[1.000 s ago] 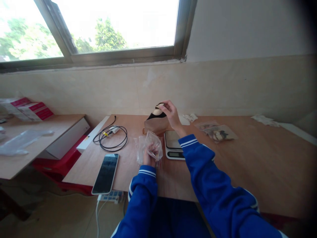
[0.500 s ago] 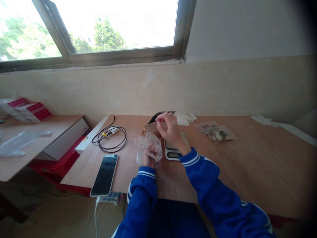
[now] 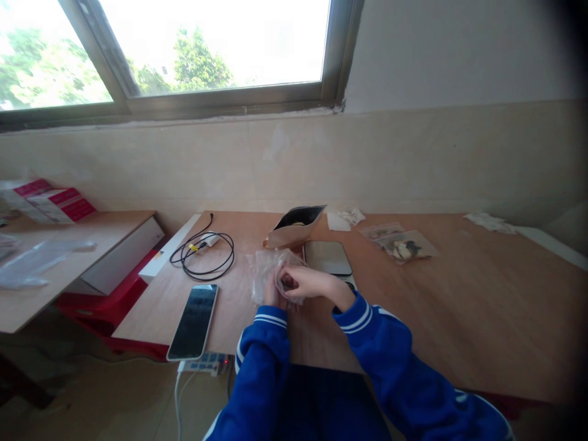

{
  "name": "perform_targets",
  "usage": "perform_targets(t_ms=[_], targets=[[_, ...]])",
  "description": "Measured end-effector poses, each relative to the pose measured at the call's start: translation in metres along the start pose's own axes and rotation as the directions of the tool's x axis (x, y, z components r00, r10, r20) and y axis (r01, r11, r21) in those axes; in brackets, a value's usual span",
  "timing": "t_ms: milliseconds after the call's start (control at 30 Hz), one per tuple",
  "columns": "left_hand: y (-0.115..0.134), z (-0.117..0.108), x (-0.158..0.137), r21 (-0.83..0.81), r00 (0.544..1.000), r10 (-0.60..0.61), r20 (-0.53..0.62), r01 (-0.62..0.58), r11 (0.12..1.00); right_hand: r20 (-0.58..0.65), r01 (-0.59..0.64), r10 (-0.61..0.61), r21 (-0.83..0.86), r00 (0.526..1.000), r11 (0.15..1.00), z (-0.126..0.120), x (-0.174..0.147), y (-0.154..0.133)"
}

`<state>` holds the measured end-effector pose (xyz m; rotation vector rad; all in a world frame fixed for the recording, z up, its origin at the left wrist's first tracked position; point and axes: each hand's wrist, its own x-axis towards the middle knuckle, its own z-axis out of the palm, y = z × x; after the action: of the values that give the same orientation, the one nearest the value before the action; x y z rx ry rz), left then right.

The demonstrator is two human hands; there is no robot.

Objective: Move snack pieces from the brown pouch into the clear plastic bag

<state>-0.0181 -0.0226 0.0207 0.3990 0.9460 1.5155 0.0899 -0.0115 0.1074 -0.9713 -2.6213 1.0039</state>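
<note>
A clear plastic bag [image 3: 263, 275] is held low over the table by my left hand [image 3: 272, 293], whose fingers are mostly hidden behind the plastic. My right hand [image 3: 303, 280] reaches into the bag's mouth with its fingertips bent together; what they pinch, if anything, is hidden. Beyond the bag stands an open brown paper pouch [image 3: 294, 235] with a dark inside and something pale in it. Just right of the pouch lies a flat kitchen scale [image 3: 327, 257], its front partly covered by my right wrist.
Two zip bags, one with pale and dark dried pieces [image 3: 407, 250], lie to the right. A phone [image 3: 193, 322] and a coiled black cable [image 3: 202, 257] are on the left. Crumpled white paper [image 3: 351, 218] sits behind the scale. A second table [image 3: 114, 228] stands at left.
My right hand has come down from above the brown pouch into the mouth of the clear bag. The pouch's opening and the scale's plate now show. My left hand stays at the bag.
</note>
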Motion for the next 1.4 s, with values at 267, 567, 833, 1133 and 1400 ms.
perform_targets(t_ms=[267, 567, 833, 1133, 1400], targets=[[-0.004, -0.007, 0.004, -0.074, 0.999, -0.006, 0.044, 0.009, 0.997, -0.091, -0.065, 0.054, -0.115, 0.994, 0.991, 0.014, 0.002, 0.012], [-0.005, -0.007, 0.006, -0.065, 0.994, 0.021, 0.110, -0.014, 0.998, -0.053, 0.000, -0.005, -0.095, 0.999, 0.995, -0.001, -0.013, 0.007], [-0.008, -0.014, 0.011, -0.042, 0.997, -0.033, 0.074, 0.036, 0.998, -0.036, 0.001, 0.002, 0.090, 0.999, 0.996, -0.005, -0.016, 0.016], [-0.007, -0.017, 0.011, -0.099, 0.995, 0.069, 0.077, -0.061, 0.993, -0.104, -0.042, 0.091, 0.406, 0.990, 0.913, 0.002, -0.019, 0.027], [-0.007, -0.017, 0.011, -0.082, 0.997, 0.056, 0.051, -0.052, 0.995, -0.108, -0.056, 0.146, 0.586, 0.983, 0.808, 0.006, -0.020, 0.028]])
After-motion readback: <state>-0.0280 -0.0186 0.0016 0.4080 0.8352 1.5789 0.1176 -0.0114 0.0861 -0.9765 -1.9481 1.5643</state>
